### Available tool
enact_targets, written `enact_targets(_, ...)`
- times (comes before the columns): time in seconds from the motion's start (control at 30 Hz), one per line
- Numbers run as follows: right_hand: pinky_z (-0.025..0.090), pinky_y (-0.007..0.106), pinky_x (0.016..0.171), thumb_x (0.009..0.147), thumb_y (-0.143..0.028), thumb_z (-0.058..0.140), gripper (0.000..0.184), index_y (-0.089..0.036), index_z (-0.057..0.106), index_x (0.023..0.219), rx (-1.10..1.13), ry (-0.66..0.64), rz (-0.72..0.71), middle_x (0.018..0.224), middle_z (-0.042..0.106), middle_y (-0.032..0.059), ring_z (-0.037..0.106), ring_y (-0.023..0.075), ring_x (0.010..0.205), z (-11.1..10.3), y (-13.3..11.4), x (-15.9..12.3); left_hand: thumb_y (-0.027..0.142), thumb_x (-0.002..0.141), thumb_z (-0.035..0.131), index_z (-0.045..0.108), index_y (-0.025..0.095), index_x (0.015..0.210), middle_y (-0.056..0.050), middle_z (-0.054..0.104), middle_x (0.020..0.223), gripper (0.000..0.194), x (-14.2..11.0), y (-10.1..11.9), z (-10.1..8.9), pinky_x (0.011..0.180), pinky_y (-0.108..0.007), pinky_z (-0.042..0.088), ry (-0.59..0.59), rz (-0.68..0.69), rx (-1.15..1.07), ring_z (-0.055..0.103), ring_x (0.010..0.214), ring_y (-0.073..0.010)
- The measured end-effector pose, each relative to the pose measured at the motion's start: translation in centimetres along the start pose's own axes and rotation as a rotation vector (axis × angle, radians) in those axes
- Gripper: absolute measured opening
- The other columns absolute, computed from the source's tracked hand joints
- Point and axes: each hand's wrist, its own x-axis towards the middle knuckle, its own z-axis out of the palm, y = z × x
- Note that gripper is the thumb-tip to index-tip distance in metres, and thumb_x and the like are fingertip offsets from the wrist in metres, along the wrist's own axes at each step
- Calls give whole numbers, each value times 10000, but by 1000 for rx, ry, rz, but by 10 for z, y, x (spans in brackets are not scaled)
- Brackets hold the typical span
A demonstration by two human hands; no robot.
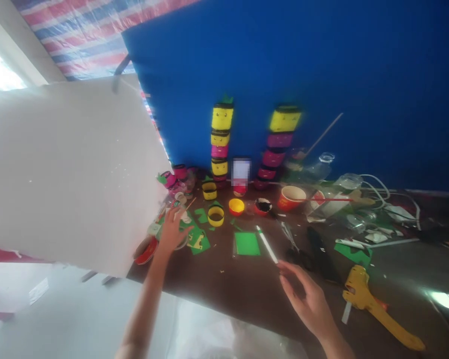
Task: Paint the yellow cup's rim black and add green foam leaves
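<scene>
My left hand reaches over the left part of the table with its fingers spread and seems to hold nothing. Under and beside it lie green paper scraps and small items that the hand partly hides. In my right hand, the fingertips close on the near end of a white pen with a green band. The pen slants up and left, towards a green paper square. A yellow ring-shaped cup with a black rim stands between the hands, farther back.
Scissors and a yellow glue gun lie to the right. A red paper cup stands behind. Two stacks of yellow and pink cups, left stack and right stack, rise before a blue board. A white panel borders the left.
</scene>
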Motion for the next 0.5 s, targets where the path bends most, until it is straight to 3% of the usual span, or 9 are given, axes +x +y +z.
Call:
enact_targets(0.1,514,382,807,852,-337,494,238,-253,525,1073,1,-14,-1,990,643,64,639,213,856,2,5,1,362,748,616,465,204,1191,-104,498,1203,494,-2,-25,-14,993,-460,374,-177,-50,18,420,1195,-270)
enact_targets(0.2,512,368,810,857,-350,482,248,-244,531,1076,13,-38,4,996,644,66,637,203,847,6,7,2,307,767,586,484,179,1191,-101,507,1217,455,5,-38,-16,1007,-411,369,-280,-80,73,411,1203,-257)
enact_targets(0.3,512,350,806,853,-376,473,273,-226,548,1068,15,-48,15,994,650,71,639,199,848,11,6,2,265,801,537,467,188,1231,-85,510,1245,442,22,-37,-9,1041,-409,313,-442,-49,215,390,1225,-249)
enact_targets(0.4,508,337,817,846,-392,473,294,-223,560,1070,12,-47,28,995,657,67,643,197,856,11,7,-1,248,800,532,532,185,1162,-98,538,1216,367,39,-32,-1,1021,-411,312,-496,-31,251,398,1218,-268)
enact_targets(0.5,506,330,824,846,-389,472,290,-227,566,1068,20,-33,50,994,660,62,644,195,867,6,11,-6,186,824,457,611,178,999,-107,622,1038,233,46,-30,1,966,-397,348,-544,-20,270,494,1117,-257)
